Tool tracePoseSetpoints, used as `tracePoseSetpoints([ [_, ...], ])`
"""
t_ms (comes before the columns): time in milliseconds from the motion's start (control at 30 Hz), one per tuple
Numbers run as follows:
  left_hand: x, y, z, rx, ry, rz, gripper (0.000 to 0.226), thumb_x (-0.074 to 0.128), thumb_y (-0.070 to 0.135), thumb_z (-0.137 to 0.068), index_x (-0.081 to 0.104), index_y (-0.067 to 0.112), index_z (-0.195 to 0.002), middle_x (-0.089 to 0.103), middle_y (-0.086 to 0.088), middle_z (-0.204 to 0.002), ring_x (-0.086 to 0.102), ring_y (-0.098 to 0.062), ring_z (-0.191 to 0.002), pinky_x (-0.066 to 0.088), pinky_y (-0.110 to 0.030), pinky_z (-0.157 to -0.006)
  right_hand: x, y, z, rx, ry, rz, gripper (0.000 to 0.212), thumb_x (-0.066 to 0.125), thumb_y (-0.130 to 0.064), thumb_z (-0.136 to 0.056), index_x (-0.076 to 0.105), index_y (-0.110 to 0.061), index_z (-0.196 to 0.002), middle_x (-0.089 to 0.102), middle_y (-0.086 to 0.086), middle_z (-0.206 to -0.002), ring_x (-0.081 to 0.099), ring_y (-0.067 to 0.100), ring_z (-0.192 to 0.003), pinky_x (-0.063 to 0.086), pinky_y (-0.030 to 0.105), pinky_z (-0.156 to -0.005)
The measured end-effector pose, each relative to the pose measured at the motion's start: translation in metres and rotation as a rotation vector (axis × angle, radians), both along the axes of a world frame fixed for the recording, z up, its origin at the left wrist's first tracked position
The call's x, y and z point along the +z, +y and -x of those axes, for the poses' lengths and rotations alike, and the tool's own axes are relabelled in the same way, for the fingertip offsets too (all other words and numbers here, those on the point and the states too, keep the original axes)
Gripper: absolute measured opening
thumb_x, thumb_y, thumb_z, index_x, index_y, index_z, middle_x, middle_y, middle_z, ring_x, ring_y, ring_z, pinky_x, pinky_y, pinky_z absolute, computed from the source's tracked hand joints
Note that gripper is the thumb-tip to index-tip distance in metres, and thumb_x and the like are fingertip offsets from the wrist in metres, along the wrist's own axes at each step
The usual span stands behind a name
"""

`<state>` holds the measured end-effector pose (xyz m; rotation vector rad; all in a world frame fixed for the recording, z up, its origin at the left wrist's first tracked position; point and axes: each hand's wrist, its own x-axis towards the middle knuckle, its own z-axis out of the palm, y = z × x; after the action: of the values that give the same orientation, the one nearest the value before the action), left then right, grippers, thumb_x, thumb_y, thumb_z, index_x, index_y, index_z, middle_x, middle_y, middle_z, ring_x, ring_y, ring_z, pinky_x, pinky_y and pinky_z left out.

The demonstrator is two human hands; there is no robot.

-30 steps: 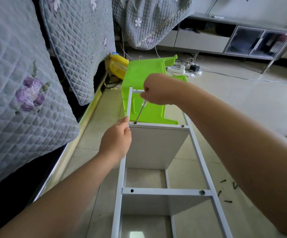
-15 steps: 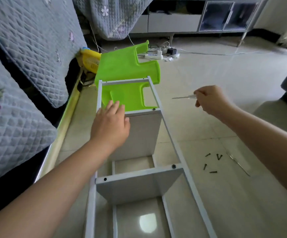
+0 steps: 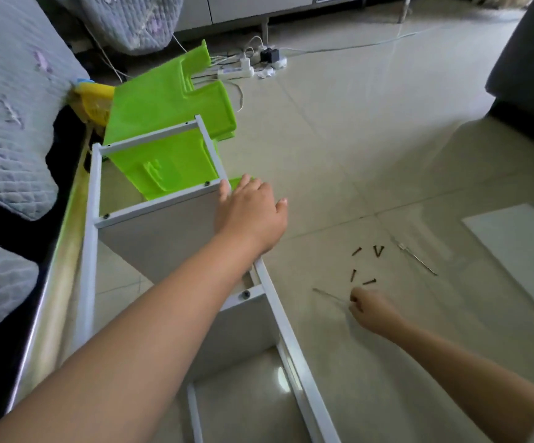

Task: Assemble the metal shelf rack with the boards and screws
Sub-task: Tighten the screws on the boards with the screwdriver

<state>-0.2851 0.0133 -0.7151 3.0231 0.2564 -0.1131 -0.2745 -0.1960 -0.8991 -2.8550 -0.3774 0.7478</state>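
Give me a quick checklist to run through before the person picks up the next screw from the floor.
1. Loose screws within reach of the right hand: ok, they lie on the floor just beyond it.
2. Screwdriver in hand: ok, the right hand holds it.
3. Rack steadied: ok, the left hand rests flat on its right rail.
4. Board screwed at both visible corners: ok, a screw head shows at each.
5. Fingers free to pinch a screw: cannot tell.
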Motion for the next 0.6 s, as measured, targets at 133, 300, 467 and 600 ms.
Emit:
tracePoseSetpoints([
  [133, 0.0, 0.002, -0.004, 0.006, 0.006, -0.028, 0.046, 0.032, 0.032, -0.098, 0.038, 0.006, -0.136, 0.032, -0.007, -0.149, 0.015, -0.019, -0.143, 0.002, -0.042, -0.115, -0.017, 0.0, 0.009, 0.09, -0.003, 0.13, 0.012, 0.036, -0.023, -0.094, 0.045, -0.015, -0.093, 0.057, 0.012, -0.116, 0.054, 0.024, -0.107, 0.04, 0.029, -0.074],
  [300, -0.001, 0.003, -0.008, 0.01, 0.01, -0.022, 0.045, 0.032, 0.031, -0.098, 0.04, 0.006, -0.134, 0.032, -0.007, -0.149, 0.014, -0.019, -0.143, 0.001, -0.042, -0.115, -0.021, 0.004, 0.002, 0.05, -0.081, 0.084, 0.034, 0.037, -0.031, -0.095, 0.055, -0.006, -0.109, 0.054, 0.01, -0.115, 0.048, 0.023, -0.112, 0.042, 0.027, -0.083],
  [467, -0.003, 0.005, -0.01, 0.016, -0.001, -0.007, 0.04, 0.032, 0.025, -0.098, 0.041, 0.006, -0.132, 0.035, -0.006, -0.147, 0.014, -0.018, -0.143, 0.0, -0.041, -0.115, -0.021, -0.002, -0.028, -0.085, -0.166, 0.097, 0.025, 0.041, -0.007, -0.089, 0.048, -0.004, -0.113, 0.046, 0.011, -0.118, 0.041, 0.028, -0.116, 0.042, 0.033, -0.086],
  [600, -0.003, 0.005, -0.01, 0.014, -0.006, -0.008, 0.04, 0.033, 0.024, -0.097, 0.041, 0.006, -0.132, 0.035, -0.005, -0.146, 0.014, -0.018, -0.143, -0.001, -0.041, -0.115, -0.025, -0.01, -0.039, -0.115, -0.141, 0.142, 0.028, 0.034, -0.008, -0.094, 0.05, -0.002, -0.118, 0.045, 0.013, -0.122, 0.041, 0.029, -0.117, 0.041, 0.033, -0.088],
])
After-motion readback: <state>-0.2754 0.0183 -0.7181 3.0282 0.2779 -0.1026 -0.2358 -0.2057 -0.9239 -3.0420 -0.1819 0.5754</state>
